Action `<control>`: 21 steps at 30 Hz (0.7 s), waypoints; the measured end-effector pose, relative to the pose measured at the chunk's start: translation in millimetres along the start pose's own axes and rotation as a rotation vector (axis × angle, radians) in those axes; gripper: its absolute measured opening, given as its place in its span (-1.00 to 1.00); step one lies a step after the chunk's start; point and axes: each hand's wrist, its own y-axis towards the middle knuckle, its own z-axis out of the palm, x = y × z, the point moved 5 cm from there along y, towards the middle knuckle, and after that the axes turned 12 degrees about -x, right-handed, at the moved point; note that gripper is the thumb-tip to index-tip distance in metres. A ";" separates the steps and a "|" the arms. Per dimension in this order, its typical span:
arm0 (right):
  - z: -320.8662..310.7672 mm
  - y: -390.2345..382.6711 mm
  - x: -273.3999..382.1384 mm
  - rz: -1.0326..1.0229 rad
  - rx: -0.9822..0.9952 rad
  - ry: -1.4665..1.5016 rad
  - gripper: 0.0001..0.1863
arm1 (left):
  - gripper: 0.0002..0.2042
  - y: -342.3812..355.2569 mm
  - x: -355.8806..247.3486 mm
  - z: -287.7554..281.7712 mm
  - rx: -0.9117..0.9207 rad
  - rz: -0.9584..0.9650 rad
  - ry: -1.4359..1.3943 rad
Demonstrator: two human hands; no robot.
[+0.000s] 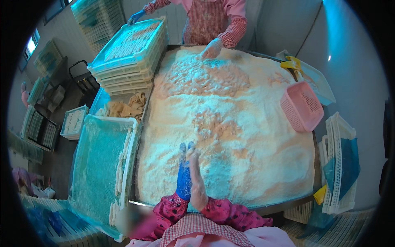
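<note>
At the far left, dim racks point(35, 127) of stacked trays stand along the wall of the room, with a small white tray point(74, 121) of pale pieces on the floor side. Next comes a long white tray point(131, 140) lined with clear plastic film, a row of breaded strips point(120, 168) lying along its right edge. Behind it rises a stack of white trays point(127, 70), the top one filled.

The centre is a wide metal table point(284, 204) heaped with white breadcrumbs point(230, 115). At its near edge the left hand point(184, 173), in a blue glove, and the right hand point(195, 177), crumb-coated, are pressed flat together, palms meeting, fingers straight, over the crumbs; whether anything lies between them I cannot tell.

Across the table a co-worker's gloved hand point(212, 48) rests on the crumbs. To the right, a pink basket point(302, 106) sits on the heap, and white trays point(339, 164) lean against the grey wall.
</note>
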 end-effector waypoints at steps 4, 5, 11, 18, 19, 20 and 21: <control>-4.9 -5.1 -3.0 -0.049 0.055 -0.063 -0.09 | -0.28 4.0 -15.3 8.9 0.047 0.087 0.035; -4.7 -10.0 1.7 -0.041 0.043 -0.021 -0.08 | -0.30 7.4 -13.0 6.9 0.064 0.050 0.009; -13.6 -15.9 -24.7 0.062 -0.048 -0.056 -0.04 | -0.40 12.7 0.8 -14.9 0.138 -0.177 0.019; -29.0 -12.4 -29.1 0.175 -0.235 -0.004 0.00 | -0.46 -14.0 111.7 -103.8 0.609 -0.372 0.761; -34.5 -14.6 -28.9 0.196 -0.212 -0.025 0.05 | -0.46 -4.7 98.6 -87.5 0.485 -0.602 0.533; -40.0 -23.5 -34.2 0.127 -0.201 -0.176 -0.05 | -0.45 -2.0 86.5 -74.1 0.356 -0.817 0.298; -32.7 -24.3 -41.2 0.339 -0.202 -0.125 -0.05 | -0.45 3.5 68.0 -61.9 0.402 -0.567 0.397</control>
